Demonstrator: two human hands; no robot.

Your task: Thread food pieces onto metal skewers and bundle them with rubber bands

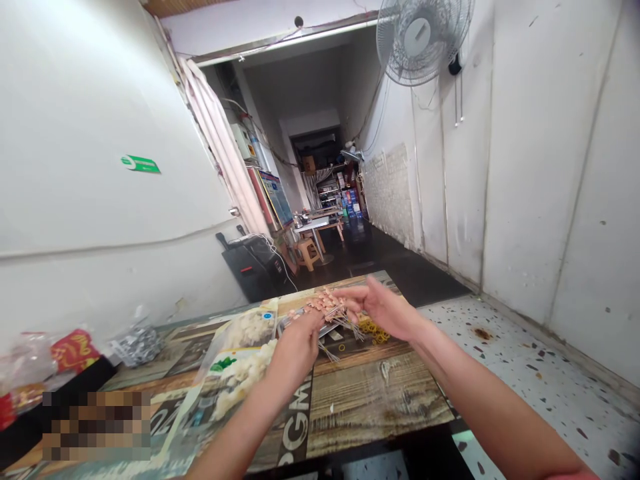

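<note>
Small pieces of pink meat on thin sticks, a bunch of meat skewers (327, 301), lie on a metal tray (327, 329) near the table's far edge. My left hand (301, 333) is over their left side, fingers curled down and closed on the skewers; its fingertips are partly hidden. From the right, my right hand (383, 308) reaches to the same bunch with its fingers stretched out and the thumb raised apart. Bare stick ends point towards me between the hands. Beside the right wrist sits a heap of yellow rubber bands (373, 331), and a single yellow band (342, 347) lies nearer.
Clear bags of whitish food (243, 383) lie left of my left arm. Further left are a bag of grey pieces (137, 343), a red packet (75, 351) and a black-edged box (65, 393). A black speaker-like case (255, 267) stands beyond the wood-patterned table (375, 393).
</note>
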